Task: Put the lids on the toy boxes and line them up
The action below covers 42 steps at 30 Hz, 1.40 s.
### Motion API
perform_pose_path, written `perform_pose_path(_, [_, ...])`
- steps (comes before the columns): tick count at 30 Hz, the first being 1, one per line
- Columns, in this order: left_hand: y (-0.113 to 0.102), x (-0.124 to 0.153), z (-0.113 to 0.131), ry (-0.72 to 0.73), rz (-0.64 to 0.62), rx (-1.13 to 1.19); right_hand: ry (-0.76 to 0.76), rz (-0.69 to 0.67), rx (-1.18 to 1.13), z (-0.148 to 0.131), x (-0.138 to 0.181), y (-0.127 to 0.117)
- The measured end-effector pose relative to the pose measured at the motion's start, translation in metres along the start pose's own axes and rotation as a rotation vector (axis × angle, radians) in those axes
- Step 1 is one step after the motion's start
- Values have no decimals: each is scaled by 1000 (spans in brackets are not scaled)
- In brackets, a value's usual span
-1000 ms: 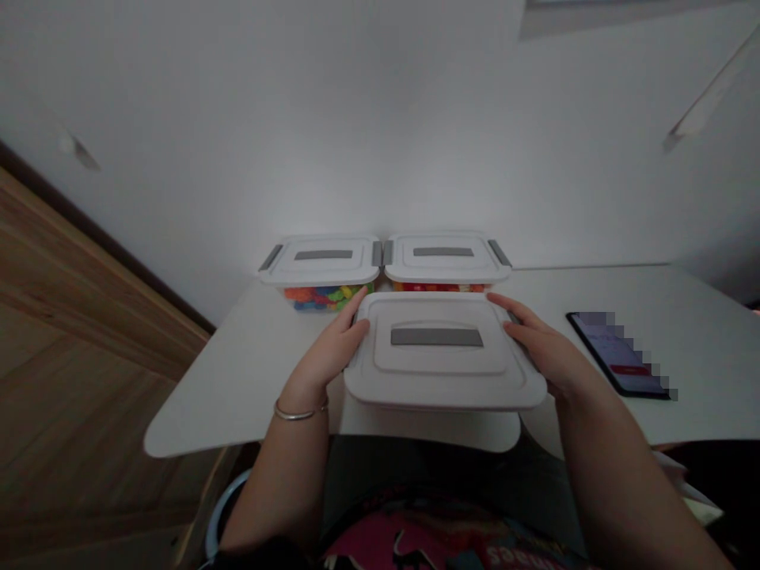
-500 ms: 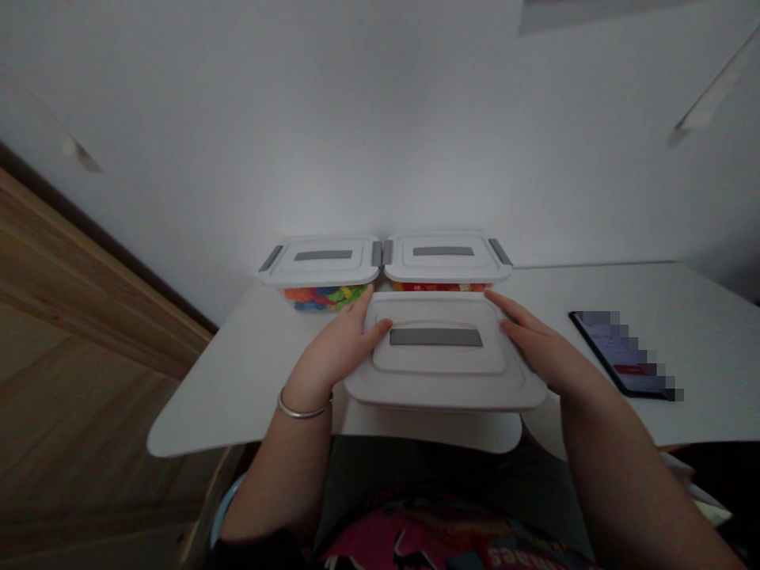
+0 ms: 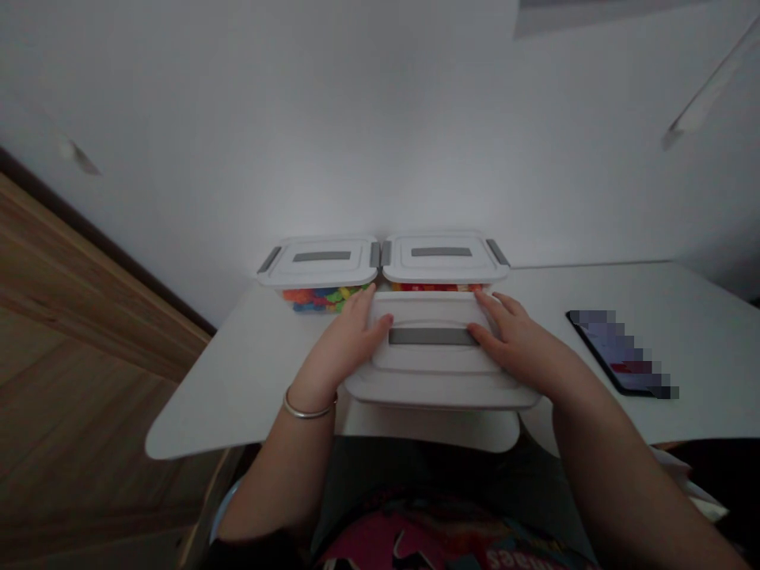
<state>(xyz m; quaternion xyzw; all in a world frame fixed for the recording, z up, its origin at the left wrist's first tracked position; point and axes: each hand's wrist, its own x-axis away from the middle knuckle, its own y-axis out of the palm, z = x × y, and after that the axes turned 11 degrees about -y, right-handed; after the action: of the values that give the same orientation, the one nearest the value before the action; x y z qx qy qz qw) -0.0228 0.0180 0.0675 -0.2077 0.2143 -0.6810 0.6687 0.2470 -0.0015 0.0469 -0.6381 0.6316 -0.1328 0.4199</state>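
Note:
A white plastic box with a grey handle strip in its lid (image 3: 432,366) sits on the white table right in front of me. My left hand (image 3: 341,345) lies flat on the lid's left side, thumb near the grey strip. My right hand (image 3: 522,347) lies on the lid's right side, fingers spread, thumb at the strip's right end. Behind it two more closed boxes stand side by side against the wall: the left box (image 3: 319,269) shows colourful pieces through its clear wall, the right box (image 3: 442,260) shows red and orange pieces.
A dark phone (image 3: 617,352) with a lit screen lies on the table (image 3: 237,372) to the right. A wooden panel (image 3: 71,340) runs along the left. The white wall stands close behind the boxes. The table's front edge curves near my lap.
Both hands have moved from the near box's side edges onto the top of its lid, the right hand sliding inward to the grey strip. The box has stayed in place.

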Motion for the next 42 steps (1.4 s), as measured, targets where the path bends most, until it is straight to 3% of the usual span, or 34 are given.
perform_pose_path(2, [1,0,-9,-80,14,336,63,55,-168,1,0,-1])
perform_pose_path(4, [4,3,-19,-201,19,693,231,119,-428,3,2,-1])
perform_pose_path(7, [11,8,-31,-348,-74,959,437,191,-806,6,9,1])
perform_pose_path(12, [15,9,-32,-385,-117,1058,423,205,-1021,10,17,5])
perform_pose_path(19, [14,6,-28,-349,-99,1031,376,193,-835,19,12,6])
perform_pose_path(23, [12,3,-33,-283,8,855,248,220,-403,10,14,-5])
perform_pose_path(27, [0,-5,-36,-13,348,364,-131,266,157,-24,25,-12])
perform_pose_path(29, [-7,-13,-36,116,474,49,-335,118,235,-48,31,-5])
perform_pose_path(31, [-11,-22,-35,124,544,-201,-514,-37,284,-68,34,7])
perform_pose_path(35, [-9,-38,-36,27,507,-391,-679,-103,399,-88,34,29])
perform_pose_path(42, [-4,-41,-38,119,498,-419,-606,-34,466,-86,41,30])
